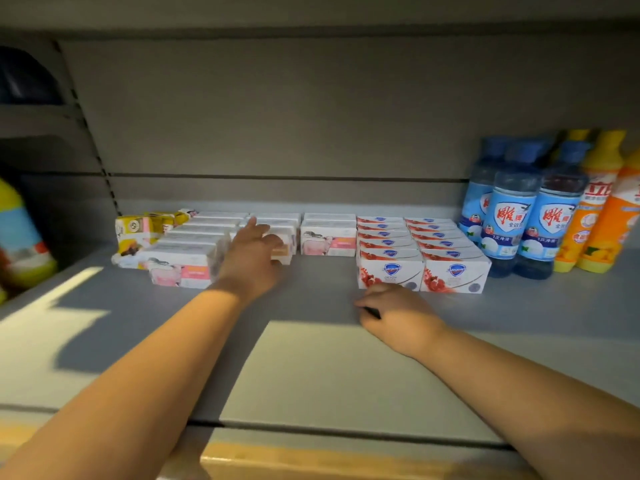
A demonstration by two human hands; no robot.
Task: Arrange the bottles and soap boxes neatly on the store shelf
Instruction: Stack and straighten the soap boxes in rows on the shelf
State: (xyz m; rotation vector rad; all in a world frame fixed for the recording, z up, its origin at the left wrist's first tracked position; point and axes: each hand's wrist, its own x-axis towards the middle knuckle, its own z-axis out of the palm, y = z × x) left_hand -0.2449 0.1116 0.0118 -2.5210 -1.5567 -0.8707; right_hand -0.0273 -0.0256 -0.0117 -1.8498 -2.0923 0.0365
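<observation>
With your left hand (254, 251) spread open-fingered on the pink soap box (284, 247) at its fingertips, draw it squarely forward, level with the pink row (180, 270) beside your wrist, while your right hand (391, 310) rests curled before the red soap boxes (422, 271) — whether it holds anything, I cannot tell.

Worn on the head, single wide-angle view. Looks forward and down from just above the front edge of the grey metal store shelf (311, 362), faces its flat grey back panel (311, 116), sits close.
</observation>
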